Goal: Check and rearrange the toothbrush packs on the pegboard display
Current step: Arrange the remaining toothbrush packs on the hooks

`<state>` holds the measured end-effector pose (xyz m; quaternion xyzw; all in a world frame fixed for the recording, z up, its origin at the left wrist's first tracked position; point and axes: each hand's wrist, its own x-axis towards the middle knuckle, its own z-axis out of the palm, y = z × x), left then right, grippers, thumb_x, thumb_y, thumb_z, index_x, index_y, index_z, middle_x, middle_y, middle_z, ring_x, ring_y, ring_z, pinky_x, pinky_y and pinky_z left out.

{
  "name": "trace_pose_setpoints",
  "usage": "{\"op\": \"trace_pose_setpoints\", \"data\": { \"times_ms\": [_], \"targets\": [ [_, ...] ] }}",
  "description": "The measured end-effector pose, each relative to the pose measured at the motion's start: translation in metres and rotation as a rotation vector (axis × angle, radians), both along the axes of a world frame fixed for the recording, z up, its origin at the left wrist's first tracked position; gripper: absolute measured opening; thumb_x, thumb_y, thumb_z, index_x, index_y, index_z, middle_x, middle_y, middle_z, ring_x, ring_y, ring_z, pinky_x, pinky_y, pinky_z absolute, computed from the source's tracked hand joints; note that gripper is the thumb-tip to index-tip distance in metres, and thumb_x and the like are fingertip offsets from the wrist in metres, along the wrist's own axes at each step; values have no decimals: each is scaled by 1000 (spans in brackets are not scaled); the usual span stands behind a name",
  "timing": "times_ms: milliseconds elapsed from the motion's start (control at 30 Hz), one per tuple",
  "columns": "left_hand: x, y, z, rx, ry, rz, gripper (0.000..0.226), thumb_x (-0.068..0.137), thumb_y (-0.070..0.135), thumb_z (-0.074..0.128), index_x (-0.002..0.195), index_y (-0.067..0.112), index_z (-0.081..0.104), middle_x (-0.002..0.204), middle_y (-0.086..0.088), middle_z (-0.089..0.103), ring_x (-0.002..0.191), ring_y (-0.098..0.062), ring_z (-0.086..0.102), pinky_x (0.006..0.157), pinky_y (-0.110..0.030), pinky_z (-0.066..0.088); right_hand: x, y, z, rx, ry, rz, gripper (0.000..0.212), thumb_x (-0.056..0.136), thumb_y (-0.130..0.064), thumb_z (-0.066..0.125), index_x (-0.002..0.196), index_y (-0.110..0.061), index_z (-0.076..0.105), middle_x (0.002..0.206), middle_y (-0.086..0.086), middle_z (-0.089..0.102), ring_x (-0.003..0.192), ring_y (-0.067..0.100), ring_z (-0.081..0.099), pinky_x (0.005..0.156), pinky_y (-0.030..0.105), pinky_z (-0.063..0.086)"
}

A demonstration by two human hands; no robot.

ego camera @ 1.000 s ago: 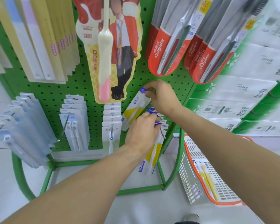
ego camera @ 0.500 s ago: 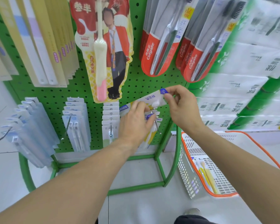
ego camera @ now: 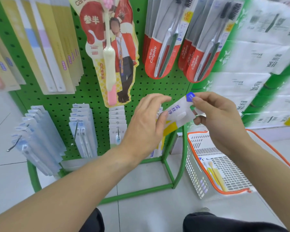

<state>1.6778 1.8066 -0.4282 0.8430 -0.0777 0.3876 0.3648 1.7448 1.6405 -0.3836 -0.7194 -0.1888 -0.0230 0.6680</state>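
A white toothbrush pack with a blue tab, purple lettering and a yellow lower part is held tilted in front of the green pegboard. My right hand pinches its blue top corner. My left hand grips its middle, with the thumb on its face, and hides the lower part. More packs of the same kind hang behind my left hand, mostly hidden. Other packs hang on hooks: pale blue ones, white ones and small white ones.
Red Colgate packs hang at the upper right, a tall pink-and-cream brush pack at the centre, yellow packs at the upper left. A white basket with an orange rim stands on the floor at the right, holding yellow brushes. Stacked tissue packs lie behind.
The pack has come off the lower hook and risen up and to the right between both hands. My view has tilted slightly upward.
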Motion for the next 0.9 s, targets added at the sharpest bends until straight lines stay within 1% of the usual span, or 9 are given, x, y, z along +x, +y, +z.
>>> {"op": "trace_pose_setpoints", "data": {
  "times_ms": [100, 233, 300, 400, 467, 567, 700, 800, 900],
  "targets": [
    [-9, -5, 6, -180, 267, -95, 38, 103, 24, 54, 140, 18, 50, 127, 2, 63, 114, -10, 59, 97, -27, 46, -1, -4, -2, -30, 26, 68, 16, 100, -12, 58, 97, -12, 74, 78, 1, 65, 64, 13, 51, 55, 26, 41],
    [-11, -7, 4, -436, 545, -322, 29, 105, 30, 50, 112, 5, 63, 65, -6, 63, 52, -11, 45, 52, -24, 34, -1, -2, -11, -126, -10, 198, 12, 95, -14, 65, 99, -9, 75, 66, -1, 63, 56, 11, 48, 52, 22, 42],
    [-11, -9, -1, -444, 589, -349, 40, 102, 35, 51, 94, -1, 65, 63, -7, 48, 58, -15, 38, 54, -27, 27, 0, 1, -18, -152, -42, 189, 6, 90, -16, 72, 93, -15, 76, 67, -2, 67, 57, 12, 50, 53, 22, 44],
    [-16, -14, -4, -574, 666, -303, 45, 88, 44, 56, 98, 1, 65, 73, -14, 52, 71, -22, 42, 66, -36, 34, 4, 2, -30, -271, -223, 44, 13, 75, -31, 85, 84, -32, 75, 85, 3, 68, 63, 10, 54, 60, 21, 46],
    [-20, -16, -3, -694, 693, -251, 20, 90, 32, 59, 96, 18, 71, 86, -31, 65, 76, -27, 55, 75, -46, 49, 5, 3, -37, -348, -320, 39, 19, 73, -30, 88, 86, -35, 75, 82, 3, 58, 65, 8, 52, 63, 17, 43],
    [-24, -12, -3, -862, 733, -146, 19, 99, 6, 54, 97, 14, 71, 107, -28, 70, 97, -42, 70, 92, -63, 52, -3, 13, -46, -401, -357, 190, 7, 88, -20, 78, 89, -26, 77, 77, 3, 61, 60, 9, 50, 59, 19, 40],
    [-27, -1, -2, -1009, 738, -97, 16, 98, 1, 55, 104, 3, 70, 99, -21, 76, 92, -38, 73, 92, -58, 55, -16, 23, -52, -485, -394, 336, 20, 101, -28, 57, 101, -16, 72, 71, -3, 64, 65, 13, 58, 63, 26, 47],
    [-27, 4, -4, -1124, 761, -95, 24, 99, -1, 45, 107, -2, 67, 98, -21, 76, 83, -32, 72, 82, -49, 60, -23, 32, -56, -661, -461, 333, 7, 96, -21, 60, 102, -18, 60, 49, -6, 49, 49, 14, 46, 51, 19, 32],
    [-28, 0, -8, -1191, 814, -128, 31, 99, -3, 37, 102, -3, 68, 91, -19, 76, 79, -30, 70, 83, -49, 59, -27, 43, -59, -834, -511, 209, 12, 89, -25, 57, 91, -22, 46, 48, -7, 43, 50, 15, 41, 54, 33, 28]
  ]
}}
